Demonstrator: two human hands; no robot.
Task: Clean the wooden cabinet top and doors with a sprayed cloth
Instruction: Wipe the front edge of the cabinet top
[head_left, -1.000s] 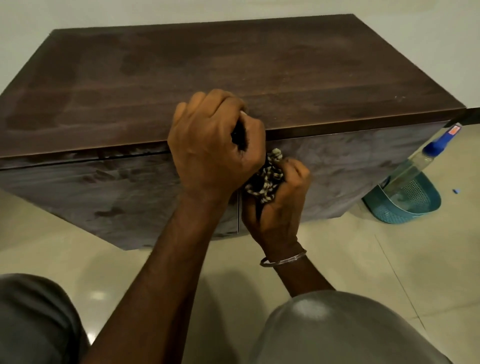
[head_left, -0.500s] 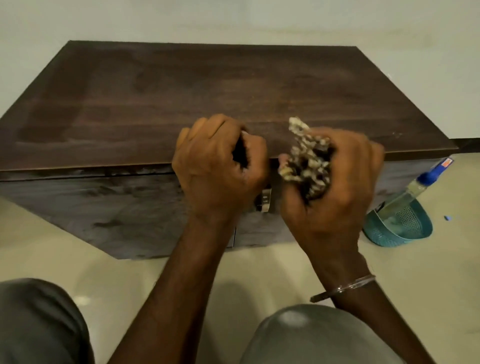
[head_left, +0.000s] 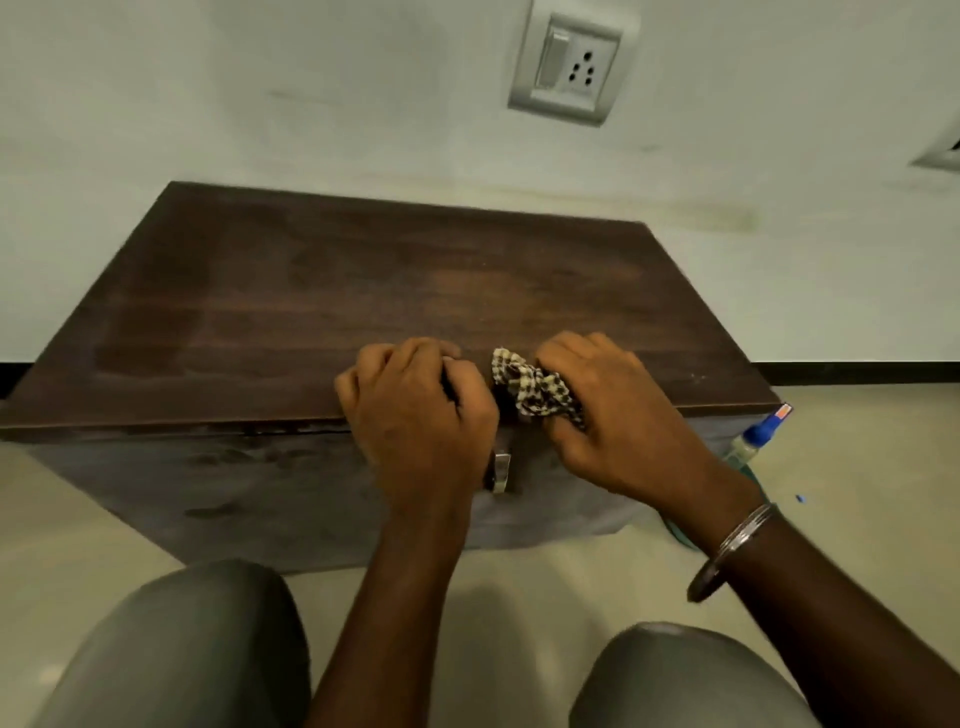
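Note:
The dark wooden cabinet top (head_left: 311, 312) fills the middle of the view, with its doors (head_left: 249, 488) facing me below. My left hand (head_left: 415, 415) is curled over the front edge of the top, above a metal door handle (head_left: 501, 470). Just to its right, my right hand (head_left: 623, 426) grips a bunched checked cloth (head_left: 530, 387) and holds it on the top near the front edge. A metal bangle sits on my right wrist.
A spray bottle (head_left: 753, 436) with a blue cap leans beside the cabinet's right end, mostly hidden by my right arm. A wall socket (head_left: 569, 67) is above the cabinet. My knees (head_left: 182, 649) are at the bottom, on a pale tiled floor.
My right hand has lifted the cloth from the door front up onto the cabinet top. My left hand has stayed at the front edge. The view has tilted upward.

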